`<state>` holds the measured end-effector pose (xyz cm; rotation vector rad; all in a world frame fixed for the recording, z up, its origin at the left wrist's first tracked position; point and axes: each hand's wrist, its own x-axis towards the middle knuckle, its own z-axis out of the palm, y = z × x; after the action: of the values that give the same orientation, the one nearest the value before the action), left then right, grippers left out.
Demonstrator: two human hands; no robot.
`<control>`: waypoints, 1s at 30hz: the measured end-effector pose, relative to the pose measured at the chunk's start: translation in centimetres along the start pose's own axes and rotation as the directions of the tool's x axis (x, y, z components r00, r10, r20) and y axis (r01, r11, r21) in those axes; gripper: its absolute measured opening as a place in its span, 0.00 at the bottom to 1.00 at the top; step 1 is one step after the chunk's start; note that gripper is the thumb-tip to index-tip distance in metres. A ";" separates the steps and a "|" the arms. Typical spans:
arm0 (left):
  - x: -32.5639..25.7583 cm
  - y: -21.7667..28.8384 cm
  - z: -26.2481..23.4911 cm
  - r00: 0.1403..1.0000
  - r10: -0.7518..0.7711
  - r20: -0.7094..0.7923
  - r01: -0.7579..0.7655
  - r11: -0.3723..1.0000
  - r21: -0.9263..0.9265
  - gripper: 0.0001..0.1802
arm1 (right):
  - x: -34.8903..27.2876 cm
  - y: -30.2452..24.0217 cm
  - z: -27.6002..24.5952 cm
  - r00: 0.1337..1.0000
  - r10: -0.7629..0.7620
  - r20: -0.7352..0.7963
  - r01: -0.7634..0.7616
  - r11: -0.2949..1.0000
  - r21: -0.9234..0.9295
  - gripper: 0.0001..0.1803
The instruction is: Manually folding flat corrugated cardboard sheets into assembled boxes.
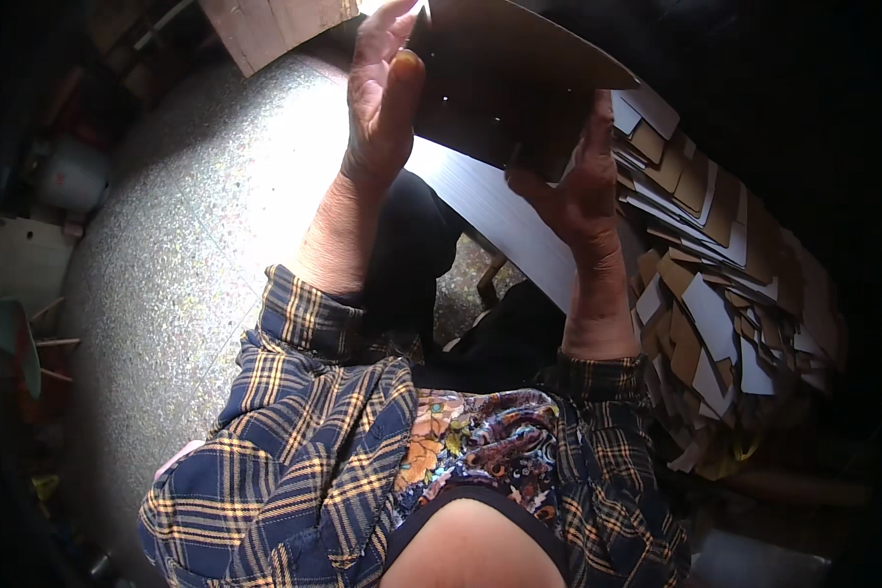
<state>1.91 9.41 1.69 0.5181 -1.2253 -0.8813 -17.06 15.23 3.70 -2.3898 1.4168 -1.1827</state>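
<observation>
In front of me a brown cardboard piece [510, 73] is raised at the top of the view, its near face in shadow with a few tiny bright spots on it. My left hand [382, 103] grips its left edge, thumb on the near face and the fingers along the side. At the right edge, my right hand [583, 186] is closed on the same piece, its fingers partly hidden in shadow. The far side of the cardboard is cut off by the frame. Below it runs a pale table or board surface [500, 201], between my arms.
Stacked flat cardboard pieces [715, 245], brown and white, pile up at the right. Speckled floor [196, 196] lies brightly lit on the left. A pale wooden panel [274, 29] stands at the upper left, and a greenish round-edged object [15, 343] sits at the far left.
</observation>
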 end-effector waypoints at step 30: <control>-1.8 -5.2 2.8 0.622 -0.586 0.519 0.425 0.809 0.405 0.52 | -4.1 11.1 0.0 0.696 0.704 -0.138 -0.249 0.417 0.874 0.18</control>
<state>-2.46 8.14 -2.53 0.8438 -1.8651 -1.4862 -25.86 12.32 -3.73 -0.9323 1.1358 -1.7852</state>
